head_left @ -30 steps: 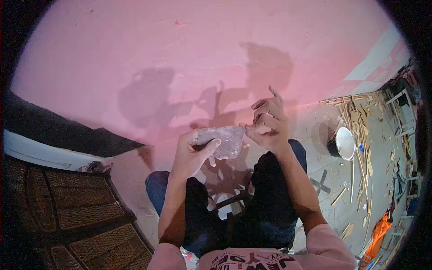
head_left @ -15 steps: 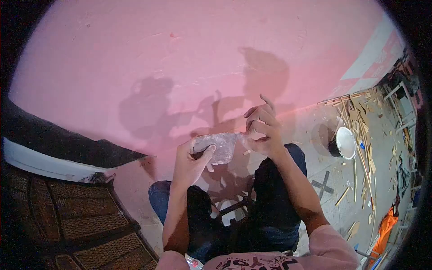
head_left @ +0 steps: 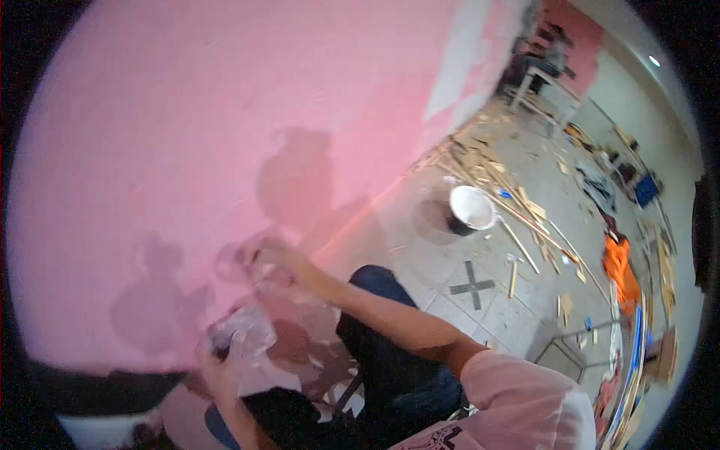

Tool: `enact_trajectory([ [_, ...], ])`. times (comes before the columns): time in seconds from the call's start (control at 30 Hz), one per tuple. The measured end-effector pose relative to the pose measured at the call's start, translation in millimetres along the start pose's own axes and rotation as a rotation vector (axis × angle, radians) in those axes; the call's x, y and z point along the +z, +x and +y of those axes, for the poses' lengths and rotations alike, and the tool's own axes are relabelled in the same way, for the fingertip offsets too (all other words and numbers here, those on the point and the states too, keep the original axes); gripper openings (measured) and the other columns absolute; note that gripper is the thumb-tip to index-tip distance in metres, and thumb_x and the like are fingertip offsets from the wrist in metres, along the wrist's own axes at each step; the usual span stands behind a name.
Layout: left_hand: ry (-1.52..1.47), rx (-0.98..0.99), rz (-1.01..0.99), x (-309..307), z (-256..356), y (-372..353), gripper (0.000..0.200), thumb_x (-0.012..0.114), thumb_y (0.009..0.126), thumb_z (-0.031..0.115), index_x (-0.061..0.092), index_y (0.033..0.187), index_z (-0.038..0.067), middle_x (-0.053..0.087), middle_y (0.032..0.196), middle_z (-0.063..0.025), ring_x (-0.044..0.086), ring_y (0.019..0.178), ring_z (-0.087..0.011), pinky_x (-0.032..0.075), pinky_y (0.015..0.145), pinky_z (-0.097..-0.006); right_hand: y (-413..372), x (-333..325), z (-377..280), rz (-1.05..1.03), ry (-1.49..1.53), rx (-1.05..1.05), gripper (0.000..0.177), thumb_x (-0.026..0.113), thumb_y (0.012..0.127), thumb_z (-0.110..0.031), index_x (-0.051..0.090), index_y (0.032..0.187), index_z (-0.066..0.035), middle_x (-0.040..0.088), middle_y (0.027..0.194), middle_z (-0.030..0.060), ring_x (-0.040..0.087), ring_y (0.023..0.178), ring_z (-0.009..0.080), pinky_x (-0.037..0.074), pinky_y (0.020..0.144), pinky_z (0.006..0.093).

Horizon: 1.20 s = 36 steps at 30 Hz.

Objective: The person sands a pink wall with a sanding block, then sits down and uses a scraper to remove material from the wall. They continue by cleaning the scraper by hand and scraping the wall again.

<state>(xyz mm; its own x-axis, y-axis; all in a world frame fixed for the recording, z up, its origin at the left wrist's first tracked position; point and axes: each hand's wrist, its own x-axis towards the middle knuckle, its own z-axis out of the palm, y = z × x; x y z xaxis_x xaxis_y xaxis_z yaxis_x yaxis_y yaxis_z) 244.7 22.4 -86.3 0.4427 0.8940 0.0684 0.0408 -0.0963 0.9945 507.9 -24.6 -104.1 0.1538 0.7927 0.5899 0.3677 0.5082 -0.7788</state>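
Observation:
A flat, grey-white, dusty plate (head_left: 256,330) is gripped in my left hand (head_left: 219,367), thumb across its face, in front of the pink wall (head_left: 187,172). Its look is like a putty spreader, but motion blur keeps me from telling its kind. My right hand (head_left: 276,266) is held out above and to the right of the plate, close to the wall, its fingers smeared by motion. My knees, in dark trousers, are below both hands.
A white-rimmed bucket (head_left: 472,208) stands on the tiled floor to the right. Wood strips (head_left: 517,232) and scraps lie around it. Farther right are an orange cloth (head_left: 619,271) and a metal frame (head_left: 574,349). A person (head_left: 553,56) is by a white table (head_left: 544,94) at the back.
The view has swung right, bringing in more floor and the far person. My right hand has moved from beside the plate's edge to above it. My left hand still holds the plate.

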Motion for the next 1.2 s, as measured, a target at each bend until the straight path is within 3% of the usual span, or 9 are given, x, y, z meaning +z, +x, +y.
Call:
enact_trajectory([
  [0.1,0.202,-0.027,0.013,2.5,-11.8,0.8,0.026,0.078,0.094,0.008,0.072,0.116,-0.003,0.074,0.11,-0.0125,0.069,0.096,-0.0178,0.057,0.084,-0.0323,-5.1,2.2,27.4,-0.213,0.415,0.341,0.024,0.076,0.094,-0.021,0.072,0.108,-0.003,0.064,0.133,0.0145,0.058,0.129,0.0328,0.044,0.111,0.0452],
  [0.17,0.377,0.031,0.009,1.9,-15.5,5.2,0.025,0.076,0.094,0.009,0.072,0.115,-0.004,0.074,0.105,-0.0139,0.069,0.093,-0.0184,0.056,0.082,-0.0325,-3.9,1.7,26.4,-0.387,0.4,0.231,0.027,0.077,0.094,-0.024,0.073,0.109,-0.002,0.065,0.132,0.015,0.059,0.129,0.0322,0.044,0.111,0.0456],
  [0.27,0.478,0.165,-0.075,8.1,-12.4,10.1,0.022,0.073,0.094,0.008,0.072,0.112,-0.006,0.073,0.097,-0.0151,0.068,0.088,-0.0191,0.055,0.079,-0.0333,-5.0,9.5,28.8,-0.296,0.072,0.15,0.029,0.079,0.091,-0.024,0.074,0.108,-0.002,0.07,0.125,0.0156,0.062,0.123,0.0314,0.046,0.109,0.0452],
  [0.47,0.413,0.21,-0.081,18.2,-1.2,7.6,0.019,0.07,0.093,0.004,0.072,0.106,-0.009,0.075,0.092,-0.0161,0.068,0.081,-0.0201,0.054,0.078,-0.0351,-6.4,9.2,33.7,-0.275,-0.065,0.112,0.026,0.083,0.082,-0.017,0.075,0.101,-0.003,0.073,0.106,0.0129,0.069,0.102,0.032,0.053,0.092,0.0444],
  [0.67,0.534,0.323,-0.06,17.5,-5.2,7.1,0.017,0.07,0.092,0.004,0.072,0.105,-0.008,0.073,0.086,-0.0134,0.064,0.079,-0.015,0.054,0.075,-0.0338,-13.0,15.4,42.7,-0.203,-0.135,0.016,0.027,0.087,0.078,-0.015,0.074,0.1,-0.003,0.074,0.1,0.0122,0.07,0.094,0.0293,0.055,0.082,0.0425],
  [0.73,0.434,0.365,-0.034,18.6,-11.8,7.6,0.016,0.07,0.092,0.004,0.072,0.104,-0.008,0.073,0.085,-0.0128,0.064,0.078,-0.0137,0.053,0.074,-0.033,-18.0,12.4,33.8,-0.203,0.015,0.139,0.025,0.087,0.079,-0.015,0.075,0.099,-0.004,0.075,0.096,0.0115,0.071,0.089,0.0265,0.055,0.078,0.0399],
  [0.83,0.609,0.266,-0.065,22.0,16.9,-3.0,0.019,0.073,0.092,0.004,0.073,0.106,-0.007,0.075,0.086,-0.0127,0.066,0.077,-0.0132,0.054,0.072,-0.033,-22.5,12.4,32.1,-0.238,0.04,0.174,0.021,0.087,0.08,-0.015,0.077,0.095,-0.005,0.076,0.088,0.0099,0.072,0.08,0.0219,0.055,0.074,0.0358],
  [1.03,0.422,0.327,-0.153,29.9,0.1,-0.5,0.024,0.076,0.09,0.005,0.077,0.111,-0.006,0.075,0.084,-0.0102,0.066,0.074,-0.0122,0.054,0.068,-0.0314,-30.3,13.8,12.7,-0.166,-0.143,0.201,0.015,0.087,0.077,-0.016,0.08,0.087,-0.008,0.076,0.079,0.0083,0.072,0.072,0.019,0.054,0.07,0.0333],
  [1.2,0.448,0.203,-0.089,26.6,-5.4,1.8,0.023,0.074,0.09,0.005,0.078,0.11,-0.005,0.076,0.084,-0.0104,0.068,0.074,-0.0137,0.056,0.07,-0.0331,-24.1,17.1,17.9,-0.147,-0.119,0.135,0.015,0.086,0.075,-0.015,0.08,0.087,-0.008,0.075,0.078,0.0094,0.071,0.07,0.0196,0.053,0.065,0.0347],
])
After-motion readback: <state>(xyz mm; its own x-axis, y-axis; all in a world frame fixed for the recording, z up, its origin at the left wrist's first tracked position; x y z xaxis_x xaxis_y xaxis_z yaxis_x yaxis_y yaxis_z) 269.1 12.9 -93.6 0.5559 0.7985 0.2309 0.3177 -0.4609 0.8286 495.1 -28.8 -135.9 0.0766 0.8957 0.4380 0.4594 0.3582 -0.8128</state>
